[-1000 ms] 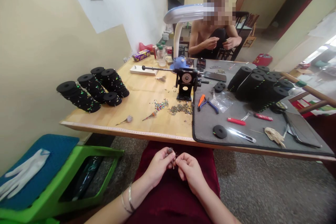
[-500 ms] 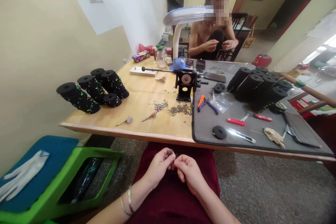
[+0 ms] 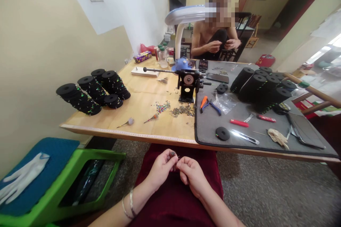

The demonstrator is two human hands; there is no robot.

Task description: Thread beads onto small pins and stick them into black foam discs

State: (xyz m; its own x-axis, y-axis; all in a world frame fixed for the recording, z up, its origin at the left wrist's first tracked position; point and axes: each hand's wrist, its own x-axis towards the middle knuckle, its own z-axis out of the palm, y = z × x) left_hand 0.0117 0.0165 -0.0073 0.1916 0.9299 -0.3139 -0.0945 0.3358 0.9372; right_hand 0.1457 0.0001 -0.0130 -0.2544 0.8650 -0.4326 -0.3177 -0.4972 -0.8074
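My left hand (image 3: pixel 163 166) and my right hand (image 3: pixel 191 171) meet over a dark red cloth (image 3: pixel 176 205) on my lap, just in front of the table edge. Both are closed in a pinch, fingertips almost touching. Between the left thumb and forefinger a small dark tip shows, too small to name. Thin dark bits stick out where the fingertips meet; what the right fingers pinch is hidden. Nearest on the table lie small colourful beads (image 3: pixel 162 107), a heap of small metal pieces (image 3: pixel 183 111) and two small feathery tufts on thin stems, one grey (image 3: pixel 130 121), one orange-tipped (image 3: pixel 154 116).
A black winding device (image 3: pixel 188 87) with a long rod stands mid-table below a lamp (image 3: pixel 186 14). Stacks of black foam spools (image 3: pixel 77 95) rise at left, more (image 3: pixel 253 87) at right. Pliers (image 3: pixel 210 106) lie on a grey mat (image 3: pixel 213 127). Another person (image 3: pixel 213 39) sits opposite. A green stool (image 3: pixel 106 154) stands at left.
My hands keep nearly the same pose, pinched together. The view has shifted very slightly; nothing on the table has visibly moved.
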